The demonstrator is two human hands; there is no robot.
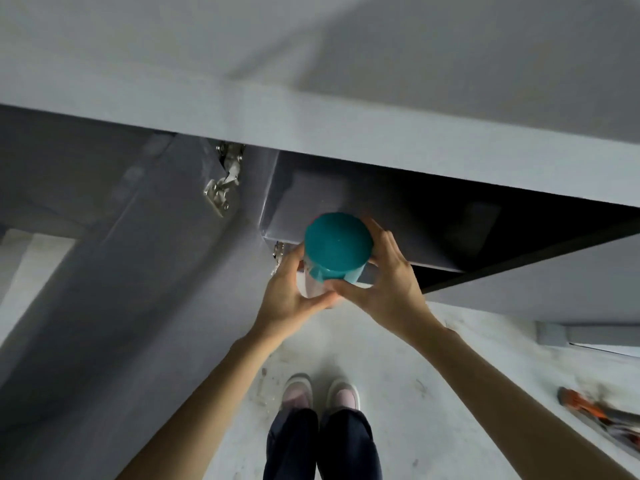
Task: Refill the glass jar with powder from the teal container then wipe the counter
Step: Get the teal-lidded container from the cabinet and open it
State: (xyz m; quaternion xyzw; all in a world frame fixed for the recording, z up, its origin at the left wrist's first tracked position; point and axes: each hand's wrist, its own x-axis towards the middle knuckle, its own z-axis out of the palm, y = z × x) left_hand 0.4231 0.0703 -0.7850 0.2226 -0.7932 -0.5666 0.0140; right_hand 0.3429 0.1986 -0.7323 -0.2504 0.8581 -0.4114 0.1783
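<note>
- grey cabinet door (114, 244) hangs open at left, its metal hinge (223, 183) exposed; the dark cabinet interior (467, 230) lies under the counter edge (311, 129), right of centre.
- left hand (294, 292) grasps the pale lower body of the teal container (337, 247), fingers curled round its left side, thumb under the near edge.
- teal container is held in the air at the cabinet mouth, above the floor (398, 358), teal lid on top and facing the camera.
- right hand (384, 282) grasps the same container from the right, fingers spread up along the lid's side.
- orange-handled tool (588, 410) lies on the floor, near right.
- progress, judged: very early. container just at the cabinet, lid on; glass jar not in view, no powder poured, no wiping; all steps remain.
</note>
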